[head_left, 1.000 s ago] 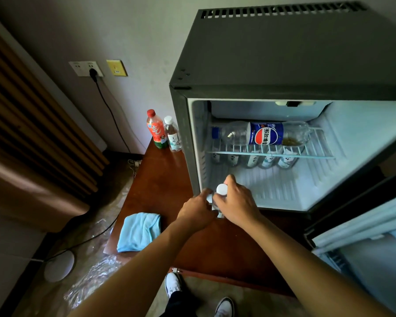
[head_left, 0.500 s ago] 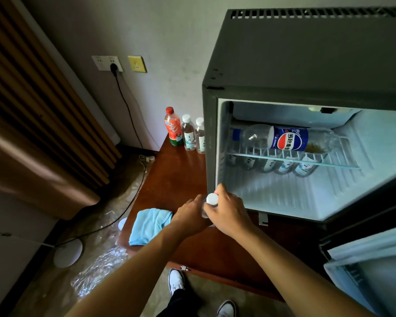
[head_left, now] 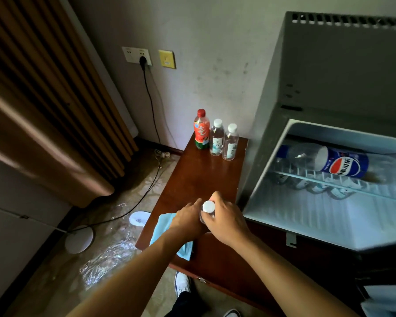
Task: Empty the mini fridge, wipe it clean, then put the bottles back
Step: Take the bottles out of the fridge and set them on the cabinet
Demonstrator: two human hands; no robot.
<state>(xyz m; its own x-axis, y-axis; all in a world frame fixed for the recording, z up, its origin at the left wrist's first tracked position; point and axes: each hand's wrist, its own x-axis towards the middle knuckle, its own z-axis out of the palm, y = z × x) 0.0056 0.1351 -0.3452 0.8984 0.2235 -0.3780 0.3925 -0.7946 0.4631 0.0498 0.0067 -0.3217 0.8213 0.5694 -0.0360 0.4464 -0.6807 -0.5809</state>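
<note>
Both hands hold one small clear water bottle with a white cap (head_left: 208, 206) over the brown table (head_left: 199, 177), left of the fridge opening. My left hand (head_left: 188, 217) grips its left side and my right hand (head_left: 225, 219) wraps its right side. The grey mini fridge (head_left: 329, 72) stands open at the right. A large Pepsi bottle (head_left: 325, 160) lies on its wire shelf (head_left: 343, 183), with several small bottles (head_left: 316, 187) under it. A red-capped orange drink (head_left: 201, 129) and two water bottles (head_left: 216, 137), (head_left: 231, 143) stand at the table's back.
A light blue cloth (head_left: 164, 227) lies on the table under my left wrist. The fridge door (head_left: 389, 300) hangs open at the lower right. A black cable (head_left: 150, 104) runs from the wall socket to the floor, beside a brown curtain (head_left: 44, 110). My shoes (head_left: 182, 284) show below.
Both hands carried the small bottle out of the fridge mouth and leftward over the table. The view swung left, and a second water bottle at the table's back came into sight.
</note>
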